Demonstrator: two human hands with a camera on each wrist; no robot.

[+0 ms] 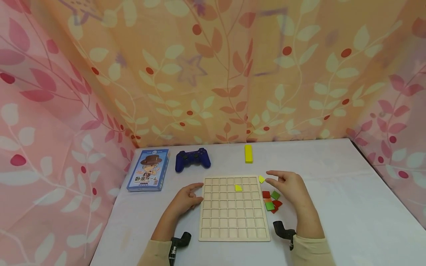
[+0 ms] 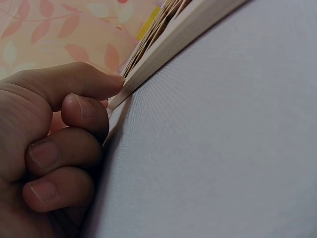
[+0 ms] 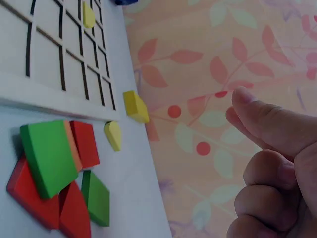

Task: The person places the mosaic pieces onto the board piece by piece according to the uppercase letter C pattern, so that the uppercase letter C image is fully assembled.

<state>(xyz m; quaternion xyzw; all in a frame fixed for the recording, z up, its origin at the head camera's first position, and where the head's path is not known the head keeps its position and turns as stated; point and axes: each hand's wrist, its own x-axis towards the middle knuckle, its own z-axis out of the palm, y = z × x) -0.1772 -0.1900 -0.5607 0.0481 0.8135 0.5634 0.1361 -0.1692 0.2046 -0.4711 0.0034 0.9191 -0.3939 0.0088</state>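
A pale wooden board [image 1: 233,213] with a square grid lies on the white table, and a yellow piece [image 1: 238,188] sits in its upper part. My left hand [image 1: 186,197] touches the board's left edge with thumb and forefinger tips; its other fingers [image 2: 67,146] are curled in. Just off the board's upper right corner lies a second yellow piece [image 1: 261,179]. Beside that piece is my right hand [image 1: 293,185], thumb and forefinger spread apart in the head view. In the right wrist view the hand [image 3: 277,163] holds nothing, its lower fingers bent.
Right of the board is a small pile of pieces, among them a green one [image 1: 269,206], a red one [image 1: 266,194] and a separate green one [image 1: 275,195]. Behind the board stand a yellow block [image 1: 248,154], a blue game controller [image 1: 193,159] and a blue card box [image 1: 148,170].
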